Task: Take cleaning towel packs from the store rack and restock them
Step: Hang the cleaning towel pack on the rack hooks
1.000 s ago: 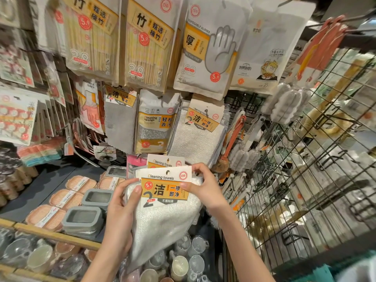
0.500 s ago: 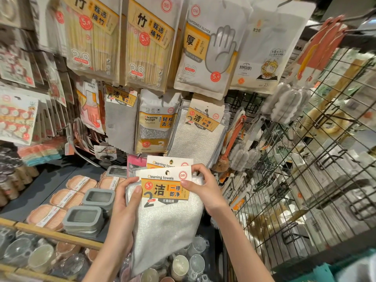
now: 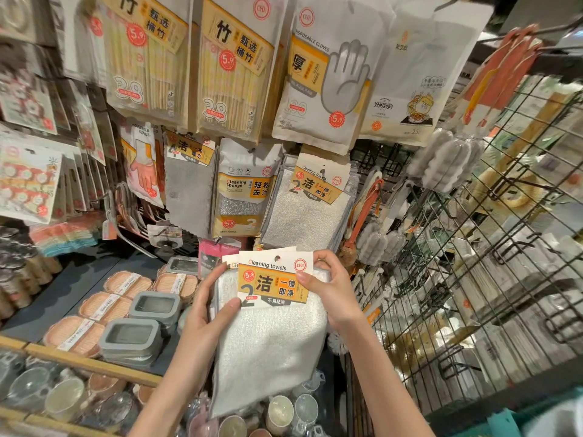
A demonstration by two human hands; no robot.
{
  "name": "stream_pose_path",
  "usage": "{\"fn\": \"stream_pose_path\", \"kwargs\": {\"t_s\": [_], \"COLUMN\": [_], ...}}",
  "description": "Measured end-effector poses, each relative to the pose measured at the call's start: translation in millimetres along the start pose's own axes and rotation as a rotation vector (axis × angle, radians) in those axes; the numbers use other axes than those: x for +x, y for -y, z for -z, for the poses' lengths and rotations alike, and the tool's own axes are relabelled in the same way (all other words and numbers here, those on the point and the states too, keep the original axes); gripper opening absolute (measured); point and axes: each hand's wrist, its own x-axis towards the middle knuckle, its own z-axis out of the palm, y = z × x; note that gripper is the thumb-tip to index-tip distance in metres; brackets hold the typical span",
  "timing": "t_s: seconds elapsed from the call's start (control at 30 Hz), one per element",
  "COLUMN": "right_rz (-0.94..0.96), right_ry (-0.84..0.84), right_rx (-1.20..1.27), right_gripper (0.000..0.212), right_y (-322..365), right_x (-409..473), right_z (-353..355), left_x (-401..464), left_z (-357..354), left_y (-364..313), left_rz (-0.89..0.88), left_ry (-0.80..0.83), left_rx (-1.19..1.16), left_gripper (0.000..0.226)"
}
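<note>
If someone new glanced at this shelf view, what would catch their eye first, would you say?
Probably the white cleaning towels pack at lower centre, held between the left hand and right hand. Next, the big disposable gloves pack hanging above, and the black wire rack on the right.
</note>
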Motion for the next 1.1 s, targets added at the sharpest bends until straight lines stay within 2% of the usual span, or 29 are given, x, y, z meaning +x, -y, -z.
{"fn": "stream_pose_path", "kwargs": {"t_s": [0.17, 0.33, 0.57, 0.73, 0.83, 0.97, 1.1], "right_rz": [0.0, 0.052, 0.032, 0.063, 0.103, 0.092, 0.108], "right_ry": [0.029, 0.031, 0.056, 0.063, 0.029, 0.021, 0.019], "right_rx": [-0.024, -0.027, 0.022, -0.006, -0.036, -0.017, 0.017], "right_gripper": [0.024, 0.014, 0.017, 0.017, 0.018, 0.019, 0.018], "right_y": [-0.6, 1.8, 8.6, 19.5, 24.8, 26.8, 28.0], "right_x": [0.1, 0.3, 1.9, 9.2, 13.6, 18.1, 25.7], "right_z": [1.4, 1.2, 6.5, 7.2, 4.8, 2.6, 8.7], "left_x": [1.9, 1.6, 4.8, 10.6, 14.5, 18.9, 24.1], "left_z": [-2.9, -4.3, -4.8, -6.8, -10.0, -9.8, -13.8], "left_y": [-0.7, -4.7, -3.0, -4.4, -4.7, -5.5, -10.5], "left_rz": [-0.008, -0.049, -0.065, -0.082, -0.084, -0.076, -0.076], "left_ry": [-0.025, -0.038, -0.035, -0.093, -0.114, -0.124, -0.142], "left_rx": [-0.01, 0.079, 0.129, 0.19, 0.159, 0.13, 0.083], "left_gripper": [0.052, 0.045, 0.039, 0.049, 0.038, 0.04, 0.021]}}
